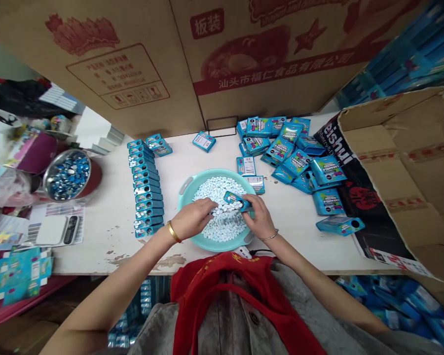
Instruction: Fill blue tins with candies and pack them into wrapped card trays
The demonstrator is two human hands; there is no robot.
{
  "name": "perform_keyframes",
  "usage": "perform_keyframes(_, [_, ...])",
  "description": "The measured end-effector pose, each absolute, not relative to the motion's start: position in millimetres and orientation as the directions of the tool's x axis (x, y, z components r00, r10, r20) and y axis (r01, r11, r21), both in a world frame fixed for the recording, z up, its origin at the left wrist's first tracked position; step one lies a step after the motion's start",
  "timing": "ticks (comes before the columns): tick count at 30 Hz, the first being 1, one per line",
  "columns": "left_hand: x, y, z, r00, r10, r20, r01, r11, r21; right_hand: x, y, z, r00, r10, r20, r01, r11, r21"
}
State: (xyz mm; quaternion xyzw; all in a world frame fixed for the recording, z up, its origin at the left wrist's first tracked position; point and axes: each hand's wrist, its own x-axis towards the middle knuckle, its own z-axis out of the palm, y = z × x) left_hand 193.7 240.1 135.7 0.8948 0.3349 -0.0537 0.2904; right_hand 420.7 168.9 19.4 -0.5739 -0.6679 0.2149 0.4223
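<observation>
A turquoise basin [185, 202] full of small white candies [222, 229] stands in front of me. My right hand [261, 219] grips a small blue candy box [238, 201], tilted over the basin. White candies show at the box's open side. Against the box's left side, my left hand [196, 217] is closed with white candies at its fingertips. To the left, a row of blue boxes [148, 197] stands with round openings, several showing white candies inside. A pile of blue boxes [294, 158] lies to the right of the basin.
Large cardboard cartons [133, 64] wall off the back. An open carton [403, 172] stands at right. A metal pot [92, 172] of shiny blue pieces and a white scale-like device [54, 229] are at left. One blue box [204, 141] lies behind the basin.
</observation>
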Motion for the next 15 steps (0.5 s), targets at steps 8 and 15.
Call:
perform_keyframes(8, [249.9, 233.4, 196.3, 0.665, 0.562, -0.492, 0.652, -0.758, 0.015, 408.4, 167.9, 17.8, -0.054, 0.93, 0.363, 0.573, 0.326, -0.752])
perform_keyframes(15, [222.4, 247.9, 174.5, 0.653, 0.657, -0.377, 0.72, -0.693, 0.04, 414.7, 170.2, 10.4, 0.01, 0.942, 0.336, 0.57, 0.271, -0.776])
